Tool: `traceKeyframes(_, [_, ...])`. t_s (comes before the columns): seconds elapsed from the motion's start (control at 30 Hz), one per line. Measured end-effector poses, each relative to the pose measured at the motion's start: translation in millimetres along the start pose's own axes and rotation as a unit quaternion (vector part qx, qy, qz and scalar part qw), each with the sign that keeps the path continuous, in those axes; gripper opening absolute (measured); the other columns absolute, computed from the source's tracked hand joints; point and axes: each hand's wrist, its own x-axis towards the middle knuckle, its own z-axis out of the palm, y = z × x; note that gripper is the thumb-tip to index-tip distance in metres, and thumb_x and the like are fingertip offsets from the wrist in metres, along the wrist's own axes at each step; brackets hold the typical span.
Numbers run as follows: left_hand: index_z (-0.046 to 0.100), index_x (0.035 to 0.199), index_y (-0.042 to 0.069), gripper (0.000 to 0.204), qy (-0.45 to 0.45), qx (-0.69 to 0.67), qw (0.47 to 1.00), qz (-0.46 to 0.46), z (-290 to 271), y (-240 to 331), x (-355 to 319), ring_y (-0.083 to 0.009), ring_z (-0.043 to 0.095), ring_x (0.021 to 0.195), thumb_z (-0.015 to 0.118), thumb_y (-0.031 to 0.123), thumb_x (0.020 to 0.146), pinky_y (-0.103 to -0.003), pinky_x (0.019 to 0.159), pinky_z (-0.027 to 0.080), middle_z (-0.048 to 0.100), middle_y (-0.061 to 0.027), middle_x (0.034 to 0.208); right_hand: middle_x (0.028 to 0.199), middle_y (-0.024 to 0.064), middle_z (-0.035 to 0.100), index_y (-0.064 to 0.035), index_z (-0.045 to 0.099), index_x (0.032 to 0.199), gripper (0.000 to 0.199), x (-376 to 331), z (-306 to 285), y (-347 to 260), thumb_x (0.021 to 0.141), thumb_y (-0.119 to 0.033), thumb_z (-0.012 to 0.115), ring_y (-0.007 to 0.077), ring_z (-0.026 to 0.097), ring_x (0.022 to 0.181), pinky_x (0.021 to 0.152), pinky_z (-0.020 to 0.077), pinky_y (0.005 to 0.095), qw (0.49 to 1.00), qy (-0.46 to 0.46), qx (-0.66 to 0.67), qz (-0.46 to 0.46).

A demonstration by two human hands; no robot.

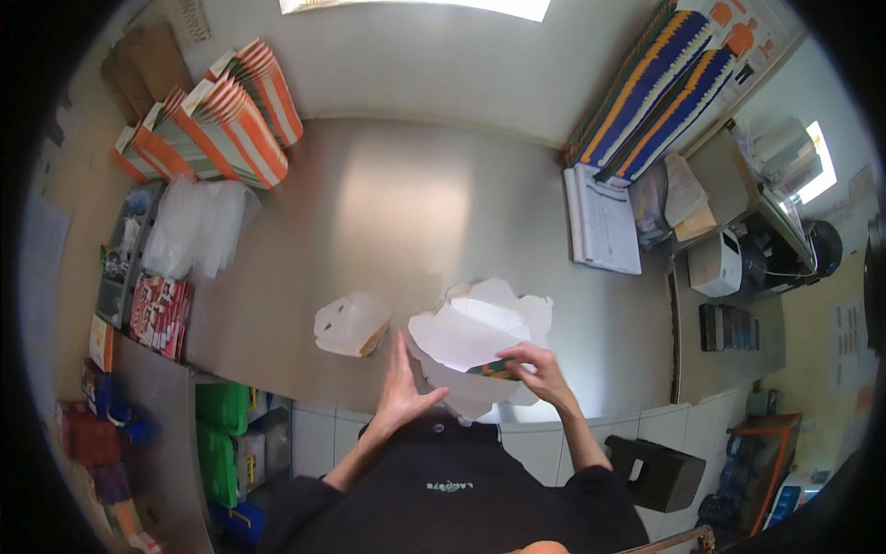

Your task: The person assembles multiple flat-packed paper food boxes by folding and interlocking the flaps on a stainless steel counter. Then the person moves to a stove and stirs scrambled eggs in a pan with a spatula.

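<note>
So I'm at my metal counter (305, 231) with a white carton (480, 319), partly unfolded, lying right in front of me near the close edge, its wavy flaps spread out around it. My right hand (544, 377) is pinched narrow on the carton's near side, fingers curled in at a patch of green and orange print. My left hand (403, 392) is wide, fingers together and pointing away from me, thumb stuck out toward the carton. It's right at the carton's left side; can't tell if it's actually touching, but it's not gripping anything.

Just left of that there's a smaller white box (353, 323), folded up, with a couple of dark slots in it. Far left I've got striped orange and white cartons (231, 129) stacked up, with clear plastic bags (196, 226) and red packets (159, 314) closer in. Back right is a pile of blue and orange cartons (655, 92), with a notebook (604, 222) lying in front.
</note>
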Motion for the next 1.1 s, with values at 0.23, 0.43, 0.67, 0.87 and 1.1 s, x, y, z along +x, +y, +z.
traceKeyframes(0.23, [0.067, 0.104, 0.009, 0.035, -0.153, 0.122, 0.976, 0.090, -51.0, 105.7, 24.5, -0.0240, 0.066, 0.081, 0.076, 0.027, 0.075, -0.034, 0.073, 0.051, 0.068, -0.0112, 0.088, 0.090, 0.0041, 0.059, -0.0022, 0.065, 0.107, 0.018, 23.5, -65.0, -135.1, 0.090, -0.006, 0.060, 0.0126, 0.061, 0.084, 0.071, 0.0488, 0.0253, 0.964, 0.256, 0.044, -0.049])
traceKeyframes(0.43, [0.061, 0.106, -0.002, 0.030, -0.088, -0.190, 0.974, 0.093, -54.2, 121.8, 24.9, -0.0226, 0.069, 0.074, 0.065, 0.017, 0.083, -0.034, 0.068, 0.054, 0.069, -0.0171, 0.086, 0.121, 0.0122, 0.056, -0.0066, 0.063, 0.116, 0.045, 21.8, -16.3, -156.0, 0.073, -0.013, 0.076, 0.0305, 0.052, 0.110, 0.093, 0.0415, 0.0420, 0.878, 0.273, -0.281, -0.275])
traceKeyframes(0.67, [0.062, 0.107, -0.003, 0.026, -0.152, -0.282, 0.942, 0.101, -45.8, 102.6, 27.8, -0.0127, 0.063, 0.072, 0.055, 0.005, 0.083, -0.029, 0.069, 0.052, 0.068, -0.0112, 0.081, 0.089, 0.0091, 0.066, -0.0048, 0.067, 0.107, 0.032, 7.1, -1.4, -122.4, 0.075, -0.008, 0.075, 0.0187, 0.061, 0.067, 0.060, 0.0495, 0.0280, 0.981, 0.058, -0.106, -0.152])
traceKeyframes(0.87, [0.049, 0.124, -0.001, 0.047, -0.041, -0.494, 0.868, -0.029, -36.8, 97.7, 19.7, -0.0191, 0.064, 0.090, 0.068, 0.010, 0.083, -0.033, 0.080, 0.053, 0.063, -0.0111, 0.108, 0.066, 0.0038, 0.059, 0.0014, 0.068, 0.077, 0.009, 1.7, -6.3, -115.9, 0.075, -0.002, 0.076, 0.0065, 0.054, 0.057, 0.052, 0.0419, 0.0214, 0.966, 0.225, -0.035, -0.120])
traceKeyframes(1.1, [0.039, 0.134, -0.001, 0.059, -0.299, -0.589, 0.732, -0.165, -47.5, 93.3, 0.4, -0.0249, 0.057, 0.111, 0.069, 0.013, 0.084, -0.038, 0.093, 0.048, 0.056, -0.0154, 0.122, 0.062, 0.0012, 0.055, -0.0041, 0.072, 0.085, 0.016, -5.3, 3.5, -110.5, 0.071, 0.002, 0.075, 0.0091, 0.051, 0.052, 0.045, 0.0378, 0.0235, 0.910, 0.290, -0.123, -0.268])
